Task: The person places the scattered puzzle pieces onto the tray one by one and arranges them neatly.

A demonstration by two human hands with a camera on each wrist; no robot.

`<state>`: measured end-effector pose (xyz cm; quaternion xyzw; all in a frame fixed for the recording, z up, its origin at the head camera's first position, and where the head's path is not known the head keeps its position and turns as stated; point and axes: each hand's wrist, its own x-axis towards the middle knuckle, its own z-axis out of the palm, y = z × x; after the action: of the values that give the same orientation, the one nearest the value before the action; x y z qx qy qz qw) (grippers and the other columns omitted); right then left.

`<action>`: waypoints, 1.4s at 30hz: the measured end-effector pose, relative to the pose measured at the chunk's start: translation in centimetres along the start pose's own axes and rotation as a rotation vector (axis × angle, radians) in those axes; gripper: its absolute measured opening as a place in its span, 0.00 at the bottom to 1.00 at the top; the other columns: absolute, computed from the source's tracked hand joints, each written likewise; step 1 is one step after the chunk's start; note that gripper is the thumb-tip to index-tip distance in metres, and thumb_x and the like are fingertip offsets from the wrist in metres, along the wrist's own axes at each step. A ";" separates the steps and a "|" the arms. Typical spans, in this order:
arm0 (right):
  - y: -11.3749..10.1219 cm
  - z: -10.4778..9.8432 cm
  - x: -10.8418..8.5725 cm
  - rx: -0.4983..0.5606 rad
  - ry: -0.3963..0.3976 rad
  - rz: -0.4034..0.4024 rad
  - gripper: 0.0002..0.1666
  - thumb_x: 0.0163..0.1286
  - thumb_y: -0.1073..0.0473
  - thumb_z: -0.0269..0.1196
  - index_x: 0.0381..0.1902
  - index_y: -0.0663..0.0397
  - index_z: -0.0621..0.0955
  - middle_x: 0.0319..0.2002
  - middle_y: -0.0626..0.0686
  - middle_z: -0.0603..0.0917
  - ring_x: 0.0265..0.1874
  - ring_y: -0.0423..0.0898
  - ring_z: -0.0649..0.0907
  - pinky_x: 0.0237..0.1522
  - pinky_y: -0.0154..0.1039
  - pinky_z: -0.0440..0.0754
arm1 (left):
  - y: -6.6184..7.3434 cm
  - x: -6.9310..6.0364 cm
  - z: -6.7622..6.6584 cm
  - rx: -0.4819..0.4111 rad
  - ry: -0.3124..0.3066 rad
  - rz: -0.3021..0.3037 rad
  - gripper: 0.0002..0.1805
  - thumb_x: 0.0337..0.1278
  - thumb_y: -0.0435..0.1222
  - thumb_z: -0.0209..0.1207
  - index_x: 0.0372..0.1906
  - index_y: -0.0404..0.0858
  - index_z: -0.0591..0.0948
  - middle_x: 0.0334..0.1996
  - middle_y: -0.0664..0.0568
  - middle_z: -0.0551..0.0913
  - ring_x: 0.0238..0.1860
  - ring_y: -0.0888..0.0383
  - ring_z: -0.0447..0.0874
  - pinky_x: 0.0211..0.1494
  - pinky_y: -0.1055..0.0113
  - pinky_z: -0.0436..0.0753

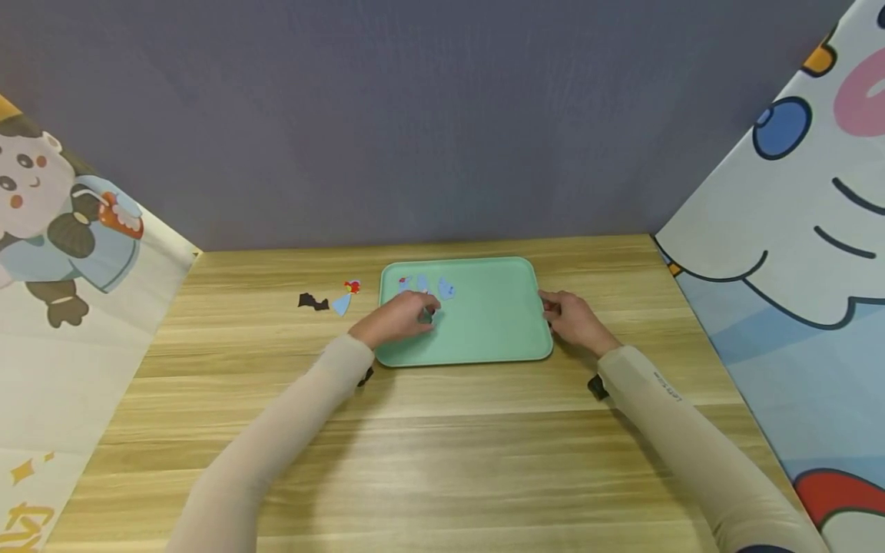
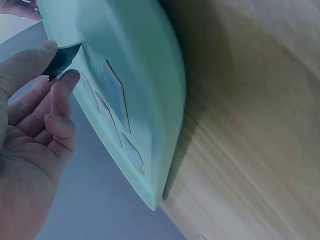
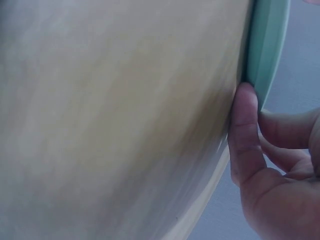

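Observation:
A mint-green tray (image 1: 491, 326) lies on the wooden table. My left hand (image 1: 397, 319) is over the tray's left part, pinching a small dark flat piece (image 2: 62, 60) between thumb and fingers. In the left wrist view, several thin light-blue flat pieces (image 2: 116, 95) with irregular edges lie in the tray close to that hand. One light-blue piece (image 1: 446, 289) shows beyond the fingertips in the head view. At the tray's right side, my right hand (image 1: 579, 321) holds the rim, its thumb and a finger (image 3: 246, 120) on either side of the edge.
Left of the tray, on the table (image 1: 442, 461), lie a black irregular piece (image 1: 313, 302), a light-blue wedge-shaped piece (image 1: 342, 305) and a red-and-yellow piece (image 1: 353, 286). A grey wall (image 1: 429, 123) rises behind the table. Cartoon-printed panels flank both sides.

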<state>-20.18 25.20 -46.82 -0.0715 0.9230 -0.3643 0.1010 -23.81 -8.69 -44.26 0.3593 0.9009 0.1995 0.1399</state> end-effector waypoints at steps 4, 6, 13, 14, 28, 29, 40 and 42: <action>-0.1 0.0 0.0 -0.003 0.003 -0.011 0.29 0.69 0.70 0.54 0.67 0.68 0.63 0.38 0.61 0.73 0.31 0.50 0.77 0.28 0.37 0.78 | -0.4 -0.3 -0.3 0.068 0.019 -0.012 0.19 0.52 0.35 0.67 0.49 0.33 0.81 0.44 0.48 0.81 0.45 0.55 0.78 0.51 0.64 0.76; -0.2 0.0 0.0 0.000 0.005 -0.013 0.29 0.69 0.70 0.54 0.67 0.68 0.63 0.38 0.60 0.74 0.32 0.50 0.77 0.29 0.38 0.79 | -0.6 -0.4 -0.3 0.120 0.027 -0.006 0.19 0.51 0.37 0.68 0.48 0.33 0.82 0.45 0.48 0.81 0.48 0.53 0.77 0.54 0.62 0.74; -0.2 0.0 0.2 0.015 0.004 -0.028 0.29 0.69 0.70 0.53 0.67 0.69 0.63 0.41 0.61 0.74 0.34 0.51 0.77 0.29 0.38 0.79 | -1.2 -0.5 -0.4 0.210 0.028 -0.003 0.20 0.46 0.39 0.71 0.46 0.35 0.84 0.47 0.47 0.78 0.51 0.51 0.72 0.60 0.61 0.69; -0.2 0.0 0.2 0.015 0.004 -0.031 0.29 0.69 0.71 0.53 0.67 0.69 0.63 0.41 0.61 0.74 0.34 0.51 0.77 0.29 0.38 0.79 | -1.2 -0.5 -0.4 0.213 0.026 -0.009 0.21 0.46 0.40 0.71 0.46 0.35 0.83 0.48 0.47 0.78 0.53 0.51 0.71 0.61 0.60 0.68; -0.3 0.1 0.1 0.008 0.000 -0.031 0.30 0.69 0.70 0.54 0.67 0.68 0.63 0.37 0.61 0.74 0.31 0.50 0.76 0.29 0.39 0.79 | -1.4 -2.0 -1.9 0.135 0.057 -0.075 0.21 0.53 0.39 0.66 0.52 0.35 0.81 0.51 0.45 0.77 0.61 0.45 0.66 0.64 0.55 0.64; -0.2 0.0 0.1 0.007 0.001 -0.030 0.30 0.69 0.70 0.55 0.67 0.68 0.63 0.37 0.61 0.74 0.31 0.50 0.76 0.29 0.38 0.79 | -1.4 -2.2 -2.1 0.124 0.065 -0.080 0.20 0.54 0.39 0.66 0.51 0.35 0.81 0.53 0.44 0.77 0.61 0.45 0.65 0.64 0.54 0.64; 0.2 0.0 0.0 0.004 0.002 -0.049 0.29 0.69 0.70 0.53 0.67 0.70 0.63 0.39 0.61 0.74 0.31 0.50 0.77 0.29 0.39 0.79 | -4.1 -5.4 -4.1 0.057 0.165 -0.153 0.18 0.57 0.37 0.63 0.51 0.33 0.79 0.46 0.43 0.78 0.51 0.49 0.72 0.52 0.55 0.73; 0.3 0.0 0.0 0.002 0.004 -0.049 0.29 0.69 0.70 0.53 0.67 0.70 0.63 0.39 0.62 0.74 0.31 0.49 0.77 0.29 0.38 0.79 | -4.9 -6.2 -4.4 0.061 0.190 -0.173 0.18 0.57 0.36 0.63 0.51 0.33 0.79 0.46 0.42 0.78 0.51 0.48 0.71 0.52 0.54 0.73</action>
<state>-20.21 25.41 -47.00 -0.0933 0.9208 -0.3677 0.0903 -24.11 -17.40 -41.98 0.2638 0.9434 0.1921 0.0595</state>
